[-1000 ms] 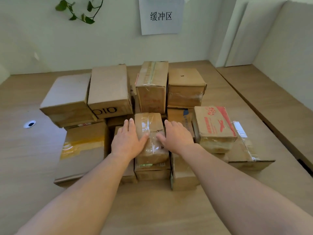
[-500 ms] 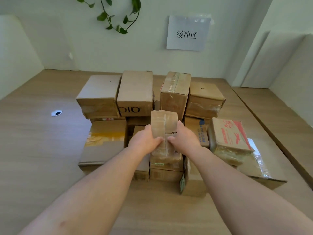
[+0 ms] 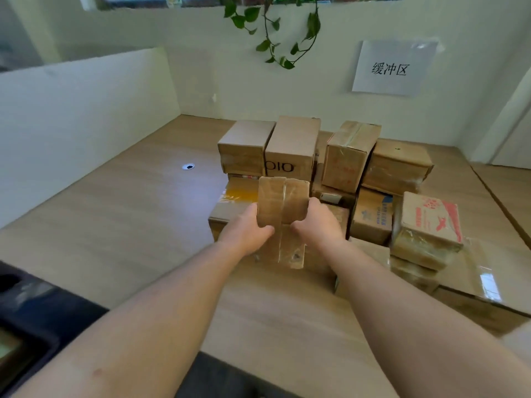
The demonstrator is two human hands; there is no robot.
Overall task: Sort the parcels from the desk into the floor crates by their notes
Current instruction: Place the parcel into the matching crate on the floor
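Small taped parcel (image 3: 283, 202) was lifted off the pile, held upright above the desk (image 3: 129, 219), left hand (image 3: 244, 229) and right hand (image 3: 319, 225) clamped on its sides. Stack of parcels (image 3: 344, 168) sat just behind. Tape looked slick (note not visible), so it could slip, or elbows could knock the red-printed box (image 3: 429, 219).

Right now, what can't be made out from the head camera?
Head view:
Tape-wrapped brown cardboard parcel: no note readable; far faces turned away, left hand and right hand cover its sides.
Dark bin at lower left: cut off by the frame edge, blurred.
Yellow-taped brown box: partly behind the parcel.
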